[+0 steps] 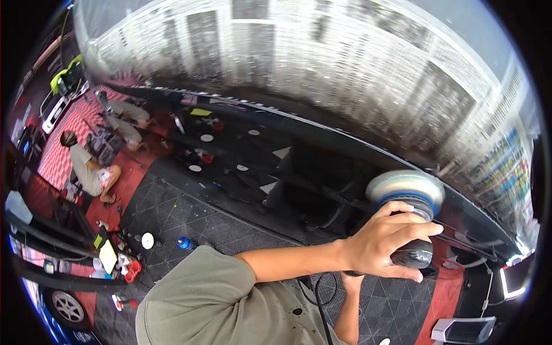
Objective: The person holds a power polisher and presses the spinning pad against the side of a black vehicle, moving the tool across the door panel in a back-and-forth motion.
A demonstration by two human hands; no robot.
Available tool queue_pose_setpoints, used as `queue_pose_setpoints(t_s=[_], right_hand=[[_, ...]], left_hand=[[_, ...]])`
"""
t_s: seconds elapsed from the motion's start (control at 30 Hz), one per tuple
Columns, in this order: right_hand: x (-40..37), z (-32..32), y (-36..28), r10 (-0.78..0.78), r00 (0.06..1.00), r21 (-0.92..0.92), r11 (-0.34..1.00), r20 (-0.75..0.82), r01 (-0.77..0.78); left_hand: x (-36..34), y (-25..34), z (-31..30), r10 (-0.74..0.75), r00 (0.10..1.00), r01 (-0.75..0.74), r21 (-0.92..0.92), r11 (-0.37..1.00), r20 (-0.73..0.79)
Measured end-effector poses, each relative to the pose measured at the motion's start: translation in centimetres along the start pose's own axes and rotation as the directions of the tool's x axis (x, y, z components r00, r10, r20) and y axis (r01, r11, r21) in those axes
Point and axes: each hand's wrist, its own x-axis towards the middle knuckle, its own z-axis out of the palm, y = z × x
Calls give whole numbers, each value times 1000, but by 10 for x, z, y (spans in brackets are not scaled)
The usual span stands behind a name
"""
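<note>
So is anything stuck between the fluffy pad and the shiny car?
Nothing visible. The pad of the polisher looks pressed right against the black car panel, and the left hand grips the polisher directly.

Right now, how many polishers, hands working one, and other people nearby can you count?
polisher: 1
Hands at it: 2 (left hand gripping its head; right hand below, mostly hidden)
Other people on the floor: 2 (crouching person; person farther back)
Total: 5
</note>
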Motion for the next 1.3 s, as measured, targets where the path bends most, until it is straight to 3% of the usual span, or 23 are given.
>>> queue_pose_setpoints(t_s=[0.17,0.23,0.37,0.53,0.7,0.77,0.8,0.9,0.97,1.17,1.23,1.3], right_hand=[[-7,37,-6,-28,1000,-31,999,4,28],[-5,55,-9,-39,999,-41,998,11,39],[3,95,-18,-59,998,-67,996,30,61],[14,132,-37,-61,997,-52,997,41,63],[16,159,-40,-144,978,-175,970,149,170],[14,179,-42,-133,988,-85,987,79,140],[14,184,-38,-231,967,-246,936,109,252],[11,206,-43,-189,978,-191,960,88,203],[12,214,-39,-219,967,-259,934,131,247],[19,255,-52,-303,951,-211,927,61,309],[26,265,-77,-283,951,-188,934,128,303],[22,276,-74,-235,971,-22,972,43,236]], left_hand=[[-17,29,-42,-202,971,219,133,967,-129],[-19,30,-69,-209,965,233,152,961,-156],[-15,30,-123,-126,969,158,143,977,-212],[-19,36,-183,-138,960,177,140,974,-245],[-27,35,-227,-131,939,173,107,979,-318],[-34,33,-242,-122,937,170,124,978,-326],[-37,33,-250,-117,937,171,139,975,-329],[-44,34,-269,-133,930,189,138,972,-342],[-48,34,-283,-131,928,190,142,971,-348],[-54,34,-325,-134,930,189,131,973,-343],[-57,33,-337,-143,925,196,120,973,-352],[-59,34,-346,-153,922,208,119,971,-356]])
